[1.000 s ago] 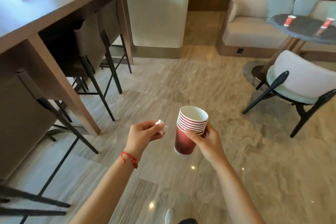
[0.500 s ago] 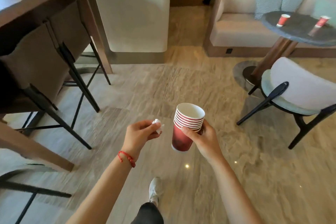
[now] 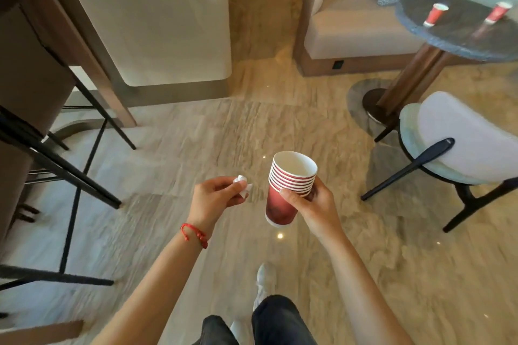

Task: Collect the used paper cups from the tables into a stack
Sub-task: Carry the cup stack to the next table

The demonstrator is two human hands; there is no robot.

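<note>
My right hand [image 3: 316, 206] grips a stack of several red paper cups [image 3: 283, 199] with white rims, held upright at chest height over the floor. My left hand [image 3: 215, 196] pinches a small crumpled white tissue [image 3: 242, 184] just left of the stack. Two more red paper cups stand apart on the round dark table [image 3: 459, 36] at the upper right: one cup [image 3: 435, 14] near the middle and another cup [image 3: 497, 12] further right.
A white-backed chair [image 3: 462, 143] with black legs stands between me and the round table. A beige sofa [image 3: 353, 22] sits behind that table. A tall wooden counter with black-legged stools [image 3: 70, 154] fills the left. A white pillar [image 3: 151, 19] stands ahead; marble floor lies between.
I have walked forward and turned right: the counter slid off to the left and the round table with its two cups came closer. Both hands keep their holds.
</note>
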